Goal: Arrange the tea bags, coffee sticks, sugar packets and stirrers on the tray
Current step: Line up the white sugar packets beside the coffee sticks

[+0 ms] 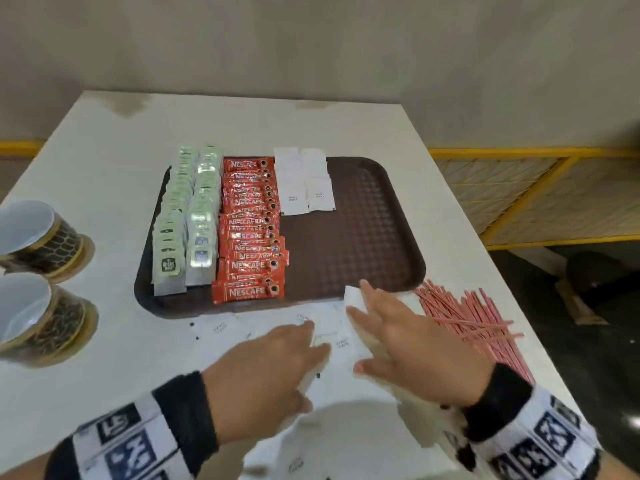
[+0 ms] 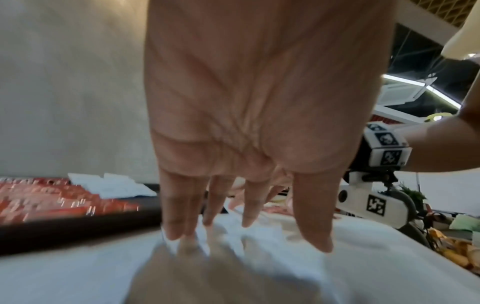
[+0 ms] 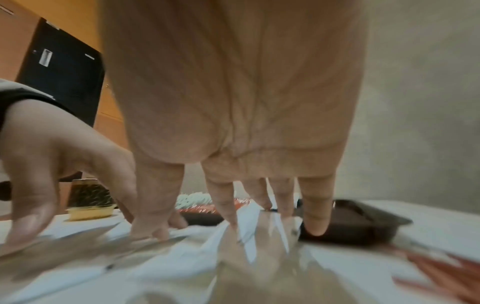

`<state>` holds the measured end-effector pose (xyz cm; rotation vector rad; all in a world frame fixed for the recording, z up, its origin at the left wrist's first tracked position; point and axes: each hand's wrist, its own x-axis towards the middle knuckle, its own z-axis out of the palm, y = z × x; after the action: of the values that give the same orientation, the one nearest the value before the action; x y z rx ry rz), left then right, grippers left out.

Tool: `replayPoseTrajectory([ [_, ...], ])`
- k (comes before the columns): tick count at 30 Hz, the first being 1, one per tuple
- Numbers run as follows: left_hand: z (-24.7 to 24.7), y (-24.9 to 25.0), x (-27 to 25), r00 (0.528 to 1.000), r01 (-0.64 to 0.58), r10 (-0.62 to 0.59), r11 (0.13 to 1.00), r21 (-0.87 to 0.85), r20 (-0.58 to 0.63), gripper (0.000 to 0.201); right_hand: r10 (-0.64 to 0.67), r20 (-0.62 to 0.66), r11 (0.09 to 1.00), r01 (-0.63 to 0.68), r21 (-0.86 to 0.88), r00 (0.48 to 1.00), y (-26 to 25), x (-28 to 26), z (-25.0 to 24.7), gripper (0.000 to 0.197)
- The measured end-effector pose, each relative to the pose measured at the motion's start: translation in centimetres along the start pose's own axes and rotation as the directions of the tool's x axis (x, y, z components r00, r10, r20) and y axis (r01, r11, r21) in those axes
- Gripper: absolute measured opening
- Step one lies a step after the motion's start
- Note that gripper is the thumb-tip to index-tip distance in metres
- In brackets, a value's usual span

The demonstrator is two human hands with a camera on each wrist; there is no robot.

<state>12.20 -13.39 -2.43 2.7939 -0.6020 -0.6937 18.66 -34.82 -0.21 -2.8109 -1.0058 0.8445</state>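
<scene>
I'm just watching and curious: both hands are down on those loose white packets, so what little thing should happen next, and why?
Probably the right hand should carry a white packet to the sugar packets on the tray; those rows stop short, and more lie loose on the table.

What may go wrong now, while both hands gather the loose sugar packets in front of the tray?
1. The right hand lies close to the stirrers; a sideways sweep could scatter them toward the table edge.
2. Loose sugar packets look like they overlap under the left hand, so some may slide off the near edge.
3. A forward push might disturb the coffee sticks on the tray.
</scene>
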Motion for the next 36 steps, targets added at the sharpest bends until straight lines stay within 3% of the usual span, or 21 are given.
replayPoseTrajectory([
  [4,3.2,0.6,-1.6,0.999,0.015,-0.013,0.998,0.056,-0.039,0.077,0.031,0.017,0.999,-0.031,-0.033,0.999,-1.3,-0.9,4.2,0.076],
  [7,3.2,0.9,-2.8,0.995,0.033,-0.029,0.999,0.037,-0.1,0.051,0.021,0.016,0.999,-0.02,-0.046,1.0,-2.2,-2.0,5.4,0.072],
  [10,2.1,1.5,-3.4,0.988,-0.028,0.018,0.998,-0.063,-0.151,0.031,0.034,-0.086,0.994,-0.024,0.108,0.996,-2.8,-3.0,4.6,0.058],
  [12,1.3,1.3,-2.8,0.957,-0.008,-0.027,0.993,-0.12,-0.287,0.037,0.121,-0.203,0.972,-0.074,0.225,0.972,-2.6,-2.6,4.2,0.054],
  [14,0.8,1.2,-1.5,0.933,0.071,-0.124,0.983,-0.167,-0.337,0.044,0.218,-0.247,0.942,-0.137,0.305,0.944,-2.2,-1.6,3.9,0.05],
  [17,0.3,1.4,0.9,0.923,0.202,-0.238,0.969,-0.146,-0.304,0.05,0.302,-0.204,0.924,-0.233,0.303,0.931,-2.5,0.1,3.8,0.043],
  [21,0.1,1.9,2.4,0.926,0.254,-0.272,0.962,-0.101,-0.261,0.058,0.377,-0.183,0.897,-0.309,0.316,0.908,-3.4,2.0,3.5,0.049],
  [25,-0.2,1.9,2.3,0.951,0.187,-0.21,0.975,-0.118,-0.228,0.067,0.394,-0.139,0.832,-0.288,0.474,0.908,-2.7,2.6,3.4,0.066],
  [27,-0.3,1.7,2.2,0.962,0.157,-0.176,0.982,-0.103,-0.211,0.064,0.382,-0.146,0.816,-0.259,0.516,0.913,-2.8,2.4,3.5,0.062],
  [31,-0.8,1.3,2.6,0.979,0.138,-0.143,0.989,-0.049,-0.145,0.056,0.337,-0.193,0.851,-0.211,0.481,0.921,-3.5,2.4,3.8,0.056],
  [36,-0.2,0.9,2.6,0.976,0.126,-0.134,0.99,-0.06,-0.17,0.046,0.332,-0.204,0.876,-0.22,0.43,0.921,-4.8,3.1,3.8,0.055],
])
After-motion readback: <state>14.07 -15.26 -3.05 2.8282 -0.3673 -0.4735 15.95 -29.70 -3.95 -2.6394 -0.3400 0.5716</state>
